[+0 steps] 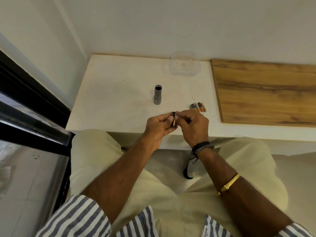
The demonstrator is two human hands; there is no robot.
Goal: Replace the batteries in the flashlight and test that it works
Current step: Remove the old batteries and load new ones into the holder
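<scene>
Head view: both hands grip one battery holder; one flashlight body, two loose batteries lie beyond.

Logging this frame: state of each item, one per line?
flashlight body: upright on table, top end open, uncapped
battery holder: held in both hands, battery in it
left hand: gripping holder
right hand: pinching holder's top
loose batteries: lying on table beside cap
cap: off, on table
clear container: open, looks empty
</scene>
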